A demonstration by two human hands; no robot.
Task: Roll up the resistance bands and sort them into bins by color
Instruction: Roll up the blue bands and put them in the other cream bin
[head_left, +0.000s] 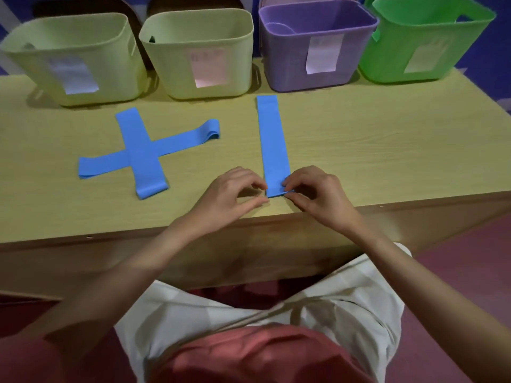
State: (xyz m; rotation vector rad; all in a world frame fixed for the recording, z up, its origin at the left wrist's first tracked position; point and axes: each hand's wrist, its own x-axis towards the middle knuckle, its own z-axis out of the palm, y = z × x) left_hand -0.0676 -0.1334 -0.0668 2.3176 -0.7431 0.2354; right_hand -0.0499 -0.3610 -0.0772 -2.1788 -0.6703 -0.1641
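Head view: both hands at the near end of a flat blue band

I see the blue band [272,142] lying straight on the wooden table [373,139], its far end near the purple bin [315,45]. My left hand [229,194] has its fingers curled at the band's near left corner; whether they touch it I cannot tell. My right hand [318,192] pinches the near right corner. Two more blue bands, crossed [141,153], lie to the left. Behind stand two pale yellow bins [77,56] [201,51] and a green bin [425,40].
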